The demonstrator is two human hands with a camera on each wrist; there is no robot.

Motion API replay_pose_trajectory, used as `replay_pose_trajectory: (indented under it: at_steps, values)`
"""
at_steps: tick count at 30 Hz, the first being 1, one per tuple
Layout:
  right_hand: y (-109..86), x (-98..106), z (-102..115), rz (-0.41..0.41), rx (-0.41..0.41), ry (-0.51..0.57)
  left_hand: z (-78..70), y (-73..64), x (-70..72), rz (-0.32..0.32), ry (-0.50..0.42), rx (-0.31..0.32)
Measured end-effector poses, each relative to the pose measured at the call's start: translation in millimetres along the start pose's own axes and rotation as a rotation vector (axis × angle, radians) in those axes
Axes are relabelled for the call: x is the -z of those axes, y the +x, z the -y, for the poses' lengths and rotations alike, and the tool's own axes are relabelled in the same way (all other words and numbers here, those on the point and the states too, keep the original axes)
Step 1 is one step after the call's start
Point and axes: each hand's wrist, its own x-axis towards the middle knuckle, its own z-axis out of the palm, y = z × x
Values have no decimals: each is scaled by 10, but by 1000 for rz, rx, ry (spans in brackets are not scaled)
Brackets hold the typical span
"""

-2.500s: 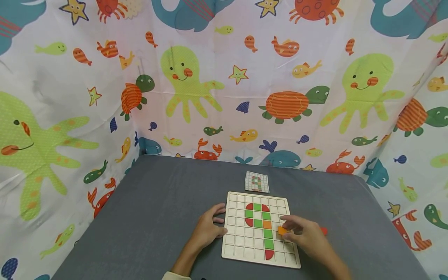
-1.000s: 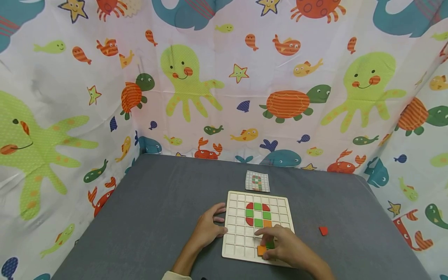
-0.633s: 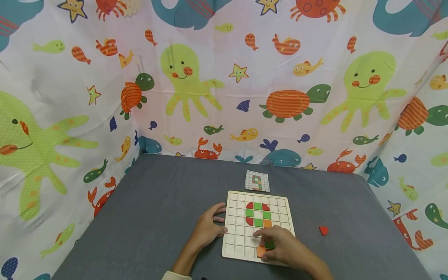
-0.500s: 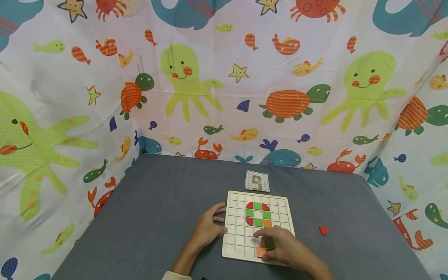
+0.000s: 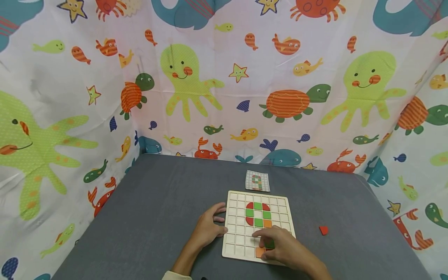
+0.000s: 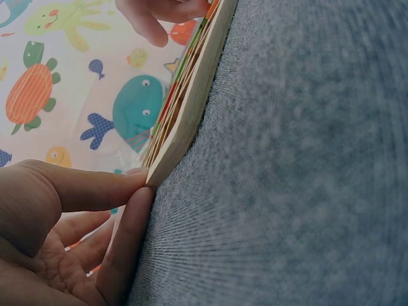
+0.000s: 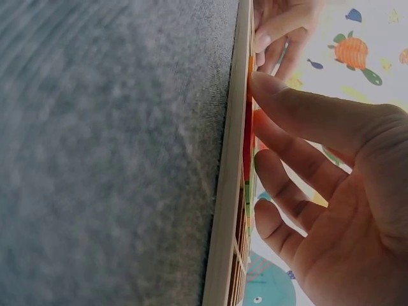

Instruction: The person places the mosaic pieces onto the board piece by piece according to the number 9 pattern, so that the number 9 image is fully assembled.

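A square wooden grid board (image 5: 238,238) lies on the table, with red, green and orange tiles forming a figure. My left hand (image 5: 206,229) holds the board's left edge; in the left wrist view, the thumb (image 6: 102,189) and a finger meet at its corner. Over the lower middle of the board is my right hand (image 5: 287,249), its thumb and a bent finger touching an orange tile (image 5: 259,252). That tile lies flat in the front row. The right index finger stands off it. A green tile (image 5: 269,245) shows partly under this hand, which hides other cells.
Behind the board lies a small card (image 5: 257,181) printed with a coloured grid pattern. A loose red tile (image 5: 323,230) rests on the grey table (image 5: 168,202) to the right. A curtain (image 5: 217,101) with sea animals encloses the table.
The right hand has carried the orange tile left and down the board to the front row, where it now lies flatter. The left hand stays at the board's left edge.
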Motion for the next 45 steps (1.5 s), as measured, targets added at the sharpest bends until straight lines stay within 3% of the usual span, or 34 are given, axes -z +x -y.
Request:
replay_pose_trajectory:
  at_steps: [14, 21, 35, 45]
  values:
    - [1, 19, -22, -27, 3, -32, -19, 10, -9, -1, 7, 2]
    - [-77, 110, -55, -145, -31, 24, -12, 7, -1, -5, 2, 1]
    - [-166, 311, -111, -398, -140, 18, -5, -6, 3, -13, 8, 9]
    - [-246, 395, -250, -528, -174, -1, 0, 4, -5, -7, -1, 1]
